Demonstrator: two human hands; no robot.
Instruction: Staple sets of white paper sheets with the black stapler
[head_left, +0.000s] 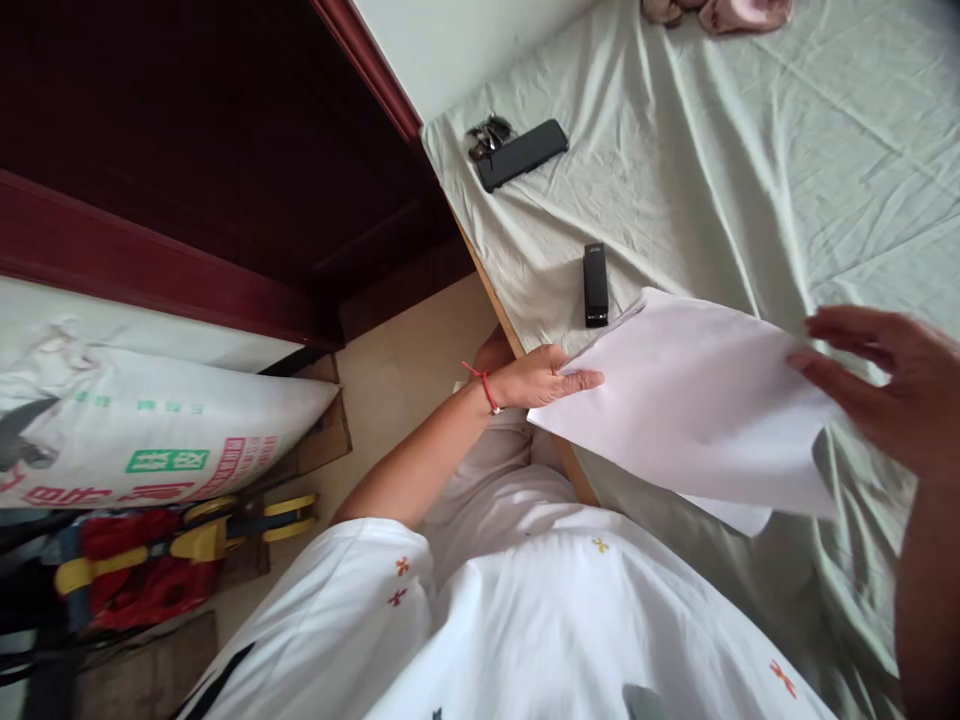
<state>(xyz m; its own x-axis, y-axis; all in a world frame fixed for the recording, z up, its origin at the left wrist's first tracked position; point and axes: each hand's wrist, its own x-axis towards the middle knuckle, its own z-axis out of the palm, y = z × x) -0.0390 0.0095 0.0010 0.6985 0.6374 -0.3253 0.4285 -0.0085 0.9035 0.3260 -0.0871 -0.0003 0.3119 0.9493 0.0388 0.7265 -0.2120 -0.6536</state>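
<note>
White sheets of paper (690, 390) are held out over the pale green cloth, several layers showing at the upper left corner and one corner sticking out below. My left hand (544, 378), with a red string round the wrist, pinches their left end, thumb on top and the other fingers mostly hidden underneath. By the right end is my right hand (874, 375), its thumb and fingers apart; it looks just off the paper's edge. Just beyond the paper lies a small black object that looks like a stapler (595, 285), with a shiny near end.
The wrinkled pale green cloth (675, 200) covers a bed or table with a wooden edge. Farther back lie a long black case (523, 155) and a bunch of keys (491, 135). Pink fabric (746, 14) is at the top. A printed white sack (165, 410) stands at the left.
</note>
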